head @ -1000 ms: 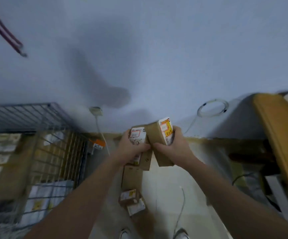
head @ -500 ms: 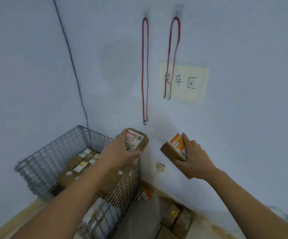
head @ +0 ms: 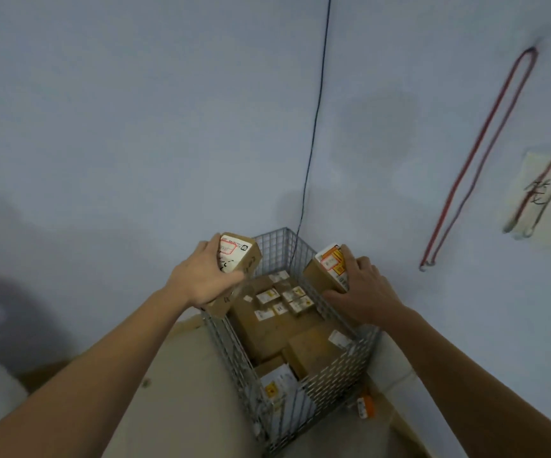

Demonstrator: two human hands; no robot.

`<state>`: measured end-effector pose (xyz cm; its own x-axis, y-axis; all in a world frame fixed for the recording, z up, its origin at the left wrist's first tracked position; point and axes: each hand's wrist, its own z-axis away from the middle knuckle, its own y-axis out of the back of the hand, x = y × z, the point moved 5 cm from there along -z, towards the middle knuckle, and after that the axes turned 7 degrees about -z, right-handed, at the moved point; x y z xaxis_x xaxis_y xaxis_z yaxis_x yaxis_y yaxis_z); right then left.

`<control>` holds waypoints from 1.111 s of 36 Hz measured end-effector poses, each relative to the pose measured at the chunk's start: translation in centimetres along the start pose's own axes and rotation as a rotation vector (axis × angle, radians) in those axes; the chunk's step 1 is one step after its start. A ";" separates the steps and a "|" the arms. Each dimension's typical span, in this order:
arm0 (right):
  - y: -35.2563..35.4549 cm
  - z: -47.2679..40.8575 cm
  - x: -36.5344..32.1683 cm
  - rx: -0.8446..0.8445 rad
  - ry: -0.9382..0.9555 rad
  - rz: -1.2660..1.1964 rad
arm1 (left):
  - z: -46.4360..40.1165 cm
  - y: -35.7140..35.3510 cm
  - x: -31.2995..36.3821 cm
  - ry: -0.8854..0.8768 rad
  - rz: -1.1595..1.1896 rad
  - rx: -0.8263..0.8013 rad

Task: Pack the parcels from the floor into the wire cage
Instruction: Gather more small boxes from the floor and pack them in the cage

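**Two parcels carried over the wire cage**

Since the earlier frames the two hands, which held their boxes pressed together low above the floor, have parted and swung across; the wire cage (head: pixel 350 361), formerly at the left edge, now sits at centre frame directly below them. The left hand (head: pixel 201 279), left of centre, is closed around a brown parcel with a white label (head: pixel 239 259), fingers wrapped over its top and near side; a second small carton appears to be pinched beneath it, though the palm hides the contact. The right hand (head: pixel 360 289), right of centre, is spread wide and clamped on a parcel with an orange-and-white label (head: pixel 328 269), thumb low at the box's base, fingers over the far face. Both boxes hang above the cage's side rims, the left one over the left rim, the right one just inside the right rim. The cage is already well filled with stacked brown cartons (head: pixel 267 322), small labelled ones towards the far end.

To place well, each box should probably be lowered flat onto the existing layer, label up, into a gap that fits it, one hand at a time, and released only once it is seated, rather than dropped.
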<state>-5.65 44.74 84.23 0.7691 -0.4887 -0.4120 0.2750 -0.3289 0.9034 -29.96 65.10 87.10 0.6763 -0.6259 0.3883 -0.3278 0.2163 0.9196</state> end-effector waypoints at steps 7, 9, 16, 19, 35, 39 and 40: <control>-4.9 -6.8 -5.4 -0.054 -0.023 -0.002 | -4.5 1.9 -8.6 0.032 -0.033 -0.028; -6.5 -8.9 -6.7 -0.068 -0.051 0.007 | -6.8 2.4 -11.2 0.034 -0.049 -0.047; -9.9 -14.2 -8.7 -0.019 -0.158 -0.003 | -15.2 1.4 -15.8 -0.046 -0.049 -0.061; -10.7 -15.7 -8.7 -0.012 -0.187 0.007 | -18.6 -0.3 -16.3 -0.080 -0.012 -0.088; -16.3 -29.8 -3.8 -0.075 -0.300 0.009 | -36.2 -6.2 -18.8 -0.079 -0.043 -0.215; -17.1 -33.5 -3.3 -0.072 -0.333 0.018 | -40.7 -6.6 -19.1 -0.092 -0.028 -0.209; -17.3 -34.5 -3.1 -0.074 -0.346 0.019 | -41.9 -6.9 -19.1 -0.102 -0.031 -0.218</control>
<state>7.09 79.79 73.93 0.5372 -0.7429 -0.3993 0.3131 -0.2639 0.9123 -13.03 106.95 75.79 0.6102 -0.7047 0.3621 -0.1507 0.3455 0.9263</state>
